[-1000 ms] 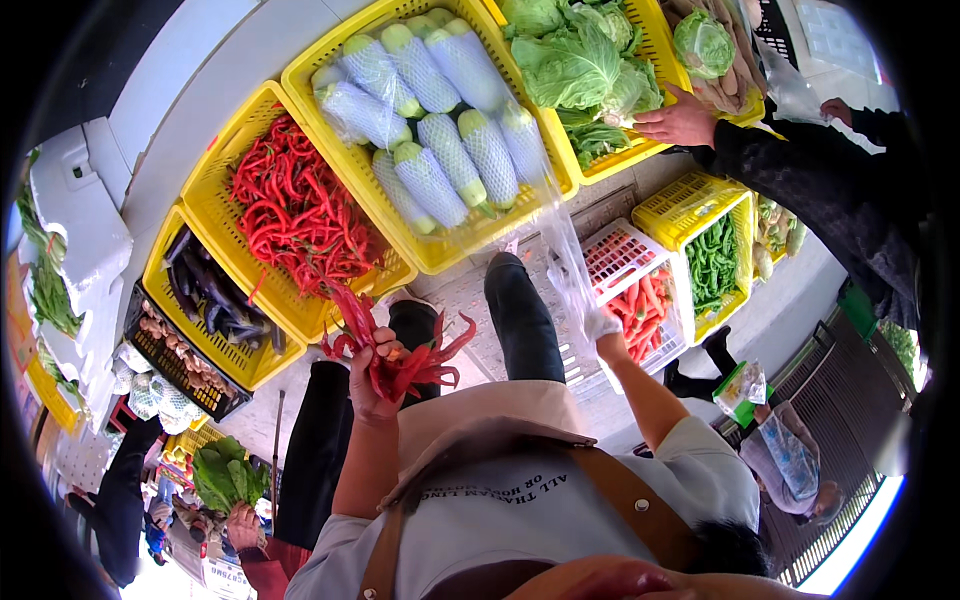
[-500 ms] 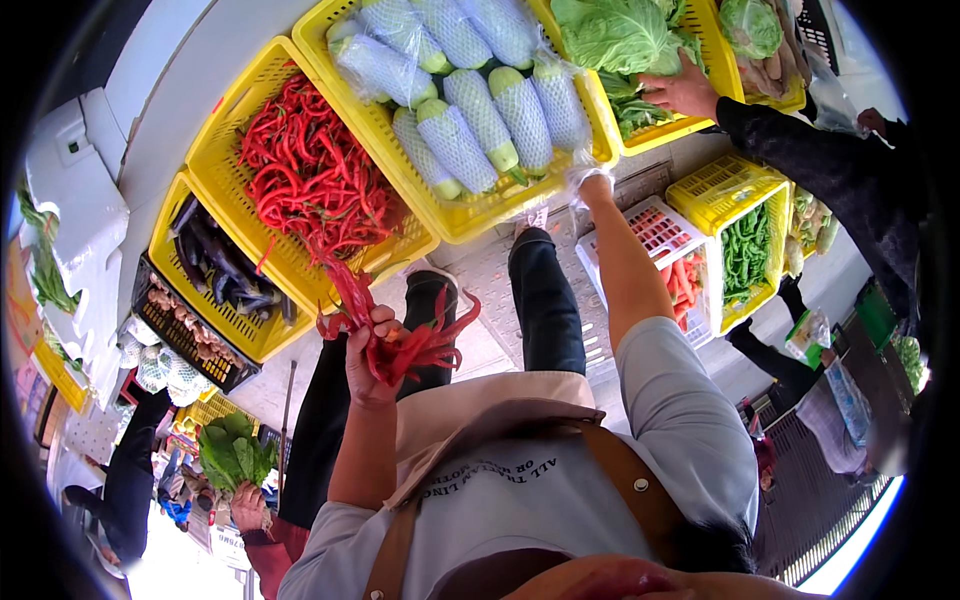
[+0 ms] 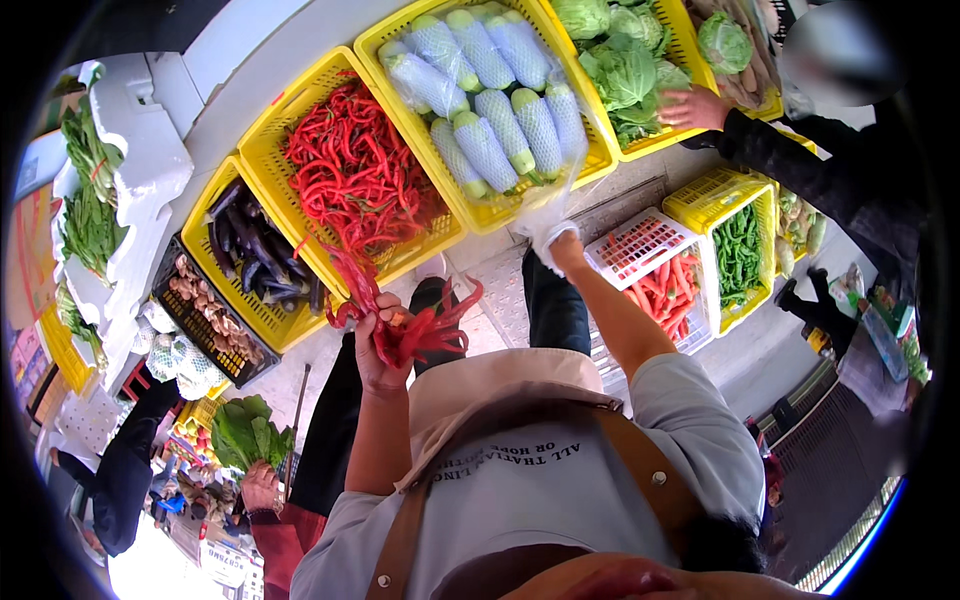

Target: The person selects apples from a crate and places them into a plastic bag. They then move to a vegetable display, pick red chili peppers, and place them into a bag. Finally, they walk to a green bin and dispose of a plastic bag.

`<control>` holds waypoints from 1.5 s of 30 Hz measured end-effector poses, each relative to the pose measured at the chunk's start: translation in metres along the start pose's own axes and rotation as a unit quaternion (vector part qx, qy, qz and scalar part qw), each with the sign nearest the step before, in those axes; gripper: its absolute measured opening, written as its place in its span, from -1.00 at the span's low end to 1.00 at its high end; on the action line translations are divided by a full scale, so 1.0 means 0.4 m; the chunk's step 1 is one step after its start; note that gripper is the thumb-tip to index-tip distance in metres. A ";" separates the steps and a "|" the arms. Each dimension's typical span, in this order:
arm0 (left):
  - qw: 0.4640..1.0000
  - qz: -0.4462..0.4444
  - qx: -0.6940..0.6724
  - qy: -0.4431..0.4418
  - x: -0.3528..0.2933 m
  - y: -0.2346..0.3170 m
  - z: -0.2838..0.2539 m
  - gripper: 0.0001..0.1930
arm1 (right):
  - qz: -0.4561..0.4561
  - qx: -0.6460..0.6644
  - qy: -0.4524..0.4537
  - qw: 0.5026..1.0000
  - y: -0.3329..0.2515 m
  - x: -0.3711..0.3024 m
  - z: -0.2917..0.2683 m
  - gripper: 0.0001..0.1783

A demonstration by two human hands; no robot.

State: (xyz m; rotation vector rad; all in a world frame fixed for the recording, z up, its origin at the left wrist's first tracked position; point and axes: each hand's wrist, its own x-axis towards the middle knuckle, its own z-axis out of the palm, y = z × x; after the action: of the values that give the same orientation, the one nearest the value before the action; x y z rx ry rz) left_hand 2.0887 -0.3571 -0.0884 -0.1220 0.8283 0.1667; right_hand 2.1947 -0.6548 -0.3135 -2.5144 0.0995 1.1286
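Note:
My left hand (image 3: pixel 378 352), in front of my apron, is closed around a bunch of long red chili peppers (image 3: pixel 432 334). Some of them stick out on both sides of the fingers. My right hand (image 3: pixel 566 248) grips a clear plastic bag (image 3: pixel 545 212), which hangs in front of the near rim of a yellow crate (image 3: pixel 487 214). White-netted pale green gourds (image 3: pixel 520 130) fill that crate. Beyond my left hand, a heap of red chili peppers (image 3: pixel 355 165) lies in another yellow crate (image 3: pixel 262 140).
Left stand eggplants (image 3: pixel 250 240) and a black crate (image 3: pixel 190 320). Right are red carrot-like vegetables (image 3: pixel 672 290), green peppers (image 3: pixel 738 250) and lettuce (image 3: pixel 620 70), touched by another person's hand (image 3: pixel 695 107). At lower left another person's hand (image 3: pixel 262 487) holds leafy greens (image 3: pixel 248 432).
My right hand has come nearer and to the left with the plastic bag, which now stretches out more. My left hand still holds the peppers. The whole view has shifted slightly.

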 end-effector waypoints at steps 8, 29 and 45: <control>0.988 0.053 0.076 -0.123 -0.196 0.215 0.141 -0.82 | -0.382 0.003 -0.133 0.914 -0.422 -0.554 -0.015 -0.88; 0.902 -0.121 0.256 -0.328 -0.611 -0.081 0.366 -0.81 | -0.335 0.636 0.258 0.646 -0.383 -1.358 -0.538 -0.67; 0.804 -0.374 0.419 -0.197 -0.714 -0.636 0.098 -0.83 | -0.451 0.752 0.468 0.107 0.489 -2.220 -0.528 -0.72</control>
State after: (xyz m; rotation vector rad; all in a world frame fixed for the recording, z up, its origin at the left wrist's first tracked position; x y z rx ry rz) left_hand 1.9770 -0.6282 0.1605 0.4173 0.3243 -0.9052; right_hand 1.7021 -0.9933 0.4035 -0.3286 -0.0165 -1.0266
